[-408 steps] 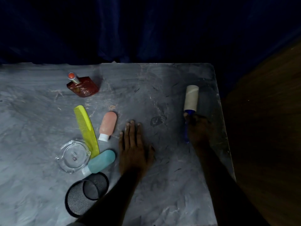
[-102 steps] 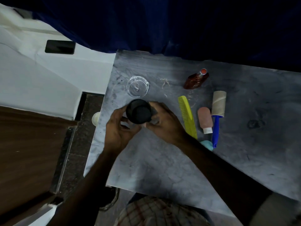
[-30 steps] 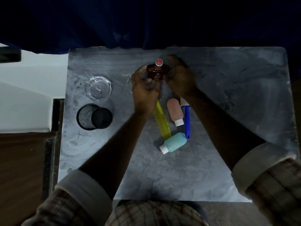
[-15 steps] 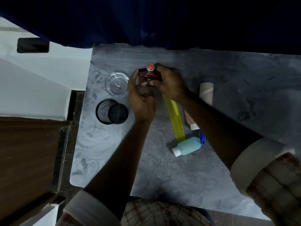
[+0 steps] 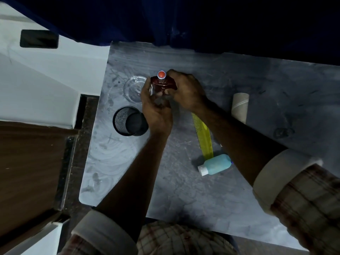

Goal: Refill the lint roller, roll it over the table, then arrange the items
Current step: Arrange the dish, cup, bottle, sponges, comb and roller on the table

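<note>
Above the grey tabletop (image 5: 184,190), left hand (image 5: 156,111) and right hand (image 5: 185,91) clasped a red bottle (image 5: 161,83) beside the glass dish (image 5: 134,89), best set down upright, clear of the lint roller (image 5: 240,107) off to the right.

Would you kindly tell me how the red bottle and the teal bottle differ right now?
The red bottle stands upright, gripped by the left hand and right hand; the teal bottle lies on its side, untouched. The red bottle's cap is orange-red; the teal's is white. Both are small capped bottles.
</note>
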`<action>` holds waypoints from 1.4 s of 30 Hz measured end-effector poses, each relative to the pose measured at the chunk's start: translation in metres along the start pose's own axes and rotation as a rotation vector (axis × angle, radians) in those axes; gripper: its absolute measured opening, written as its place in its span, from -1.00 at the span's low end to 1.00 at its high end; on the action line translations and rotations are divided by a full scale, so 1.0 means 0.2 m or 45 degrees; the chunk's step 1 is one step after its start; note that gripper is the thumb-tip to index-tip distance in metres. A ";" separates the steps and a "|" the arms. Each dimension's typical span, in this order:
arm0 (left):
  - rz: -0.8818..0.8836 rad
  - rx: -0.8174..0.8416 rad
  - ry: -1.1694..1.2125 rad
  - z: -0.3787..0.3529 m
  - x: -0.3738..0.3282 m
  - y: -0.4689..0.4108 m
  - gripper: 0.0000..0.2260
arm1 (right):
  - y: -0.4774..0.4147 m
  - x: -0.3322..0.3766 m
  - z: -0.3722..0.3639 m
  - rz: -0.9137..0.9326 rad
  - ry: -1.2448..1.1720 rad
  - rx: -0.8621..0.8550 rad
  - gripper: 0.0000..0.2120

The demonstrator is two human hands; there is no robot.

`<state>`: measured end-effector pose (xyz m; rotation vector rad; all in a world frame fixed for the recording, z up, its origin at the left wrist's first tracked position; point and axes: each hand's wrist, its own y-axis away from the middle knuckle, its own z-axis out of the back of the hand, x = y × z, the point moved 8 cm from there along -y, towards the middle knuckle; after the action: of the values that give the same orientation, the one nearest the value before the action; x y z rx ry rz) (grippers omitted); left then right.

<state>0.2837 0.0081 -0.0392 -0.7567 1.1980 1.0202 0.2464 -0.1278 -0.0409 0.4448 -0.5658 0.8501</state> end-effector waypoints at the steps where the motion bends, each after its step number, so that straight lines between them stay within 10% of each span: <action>1: 0.009 0.000 -0.007 0.00 0.01 0.00 -0.40 | 0.00 0.00 0.00 -0.002 0.002 0.004 -0.61; 35: 0.023 0.116 0.113 0.02 0.04 0.26 -0.29 | 0.33 -0.28 0.20 -0.135 0.079 -0.091 -0.55; 42: -0.022 0.718 -0.355 0.00 0.20 0.70 -0.57 | 0.96 -0.44 0.27 -0.179 0.114 -0.101 -0.69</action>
<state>0.1571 0.0702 -0.0719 -0.1741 1.1527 0.6920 0.0308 -0.0967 -0.0270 0.3684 -0.4783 0.7068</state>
